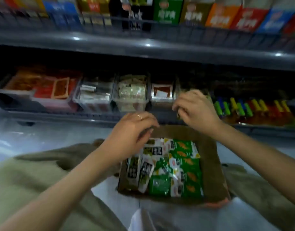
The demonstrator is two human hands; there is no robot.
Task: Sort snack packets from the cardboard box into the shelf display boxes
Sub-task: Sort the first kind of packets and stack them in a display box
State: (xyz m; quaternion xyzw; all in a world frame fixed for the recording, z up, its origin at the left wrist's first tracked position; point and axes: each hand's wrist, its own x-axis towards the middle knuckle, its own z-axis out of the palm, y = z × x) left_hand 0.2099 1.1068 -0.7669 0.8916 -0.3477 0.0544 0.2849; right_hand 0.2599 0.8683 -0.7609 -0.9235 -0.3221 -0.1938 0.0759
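Observation:
A brown cardboard box (211,165) sits on the floor between my knees, holding several green and black-and-white snack packets (168,169). My left hand (131,130) hovers over the box's far left corner with fingers curled downward; the blur hides whether it holds anything. My right hand (193,109) is raised at the lower shelf in front of a clear display box (161,95), its fingers curled. A small dark bit shows under its fingers, too blurred to name. Clear display boxes (130,97) with packets stand in a row on that shelf.
The lower shelf edge (60,114) runs just beyond the cardboard box. Colourful tube-shaped items (250,107) lie on the shelf at right. An upper shelf (143,40) carries upright cartons. My trouser legs (35,180) flank the cardboard box on a pale floor.

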